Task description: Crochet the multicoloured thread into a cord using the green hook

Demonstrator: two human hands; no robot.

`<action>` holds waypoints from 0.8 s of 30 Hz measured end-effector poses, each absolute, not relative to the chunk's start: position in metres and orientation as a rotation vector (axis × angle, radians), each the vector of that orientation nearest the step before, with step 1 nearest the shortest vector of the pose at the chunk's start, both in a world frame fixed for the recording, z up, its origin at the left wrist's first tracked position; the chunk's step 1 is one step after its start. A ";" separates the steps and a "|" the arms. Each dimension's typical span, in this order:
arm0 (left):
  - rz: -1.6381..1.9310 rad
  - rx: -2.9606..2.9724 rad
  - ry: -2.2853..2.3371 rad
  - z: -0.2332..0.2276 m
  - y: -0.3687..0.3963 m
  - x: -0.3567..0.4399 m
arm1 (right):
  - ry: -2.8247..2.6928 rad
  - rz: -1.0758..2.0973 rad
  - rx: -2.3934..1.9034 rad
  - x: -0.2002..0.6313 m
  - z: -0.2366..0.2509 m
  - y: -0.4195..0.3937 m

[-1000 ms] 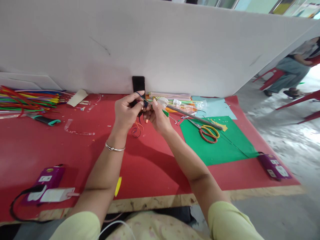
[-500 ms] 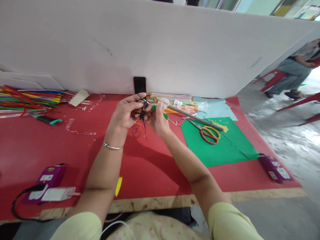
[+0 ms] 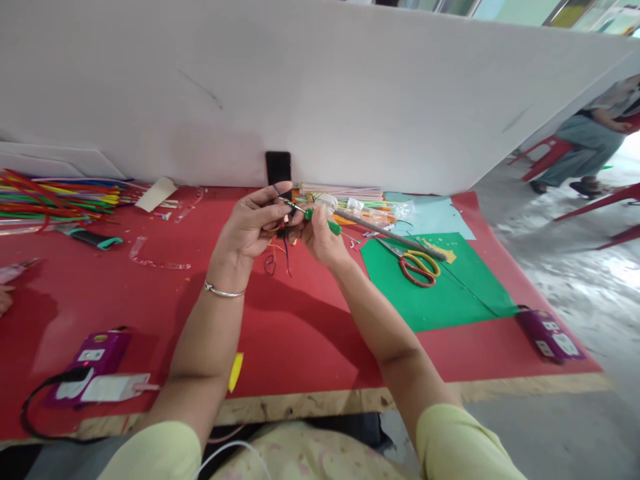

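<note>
Carefully, above the red table [image 3: 125,293], the left hand [image 3: 247,230] pinches dark paper strips [image 3: 286,240] while the right hand [image 3: 320,237] grips a green-handled tool [image 3: 323,221], best turned slowly under steady tension.

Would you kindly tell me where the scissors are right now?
In the head view, the scissors lie on the green paper sheet, right of the person's right hand, beside a long grey rod.

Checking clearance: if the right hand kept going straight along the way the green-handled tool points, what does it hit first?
Likely the left hand: the right hand aims its green-handled tool at the left fingers, nearly touching; depth unclear.
</note>
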State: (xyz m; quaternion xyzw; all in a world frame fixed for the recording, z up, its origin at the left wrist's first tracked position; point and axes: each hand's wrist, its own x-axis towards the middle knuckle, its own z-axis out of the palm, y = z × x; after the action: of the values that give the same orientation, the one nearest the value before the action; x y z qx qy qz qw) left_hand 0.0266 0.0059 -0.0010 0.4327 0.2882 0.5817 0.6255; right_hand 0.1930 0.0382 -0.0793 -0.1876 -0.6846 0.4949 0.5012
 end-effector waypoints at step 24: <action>1.134 1.115 0.678 -0.007 0.013 -0.004 | -2.074 0.595 -0.324 0.256 -0.031 0.039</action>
State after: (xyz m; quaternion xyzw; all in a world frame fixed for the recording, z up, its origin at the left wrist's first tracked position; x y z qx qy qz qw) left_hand -0.0040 0.0134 -0.0069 0.4906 0.2982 0.4990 0.6491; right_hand 0.2560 0.0388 -0.0305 -0.1318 -0.8432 0.2420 0.4615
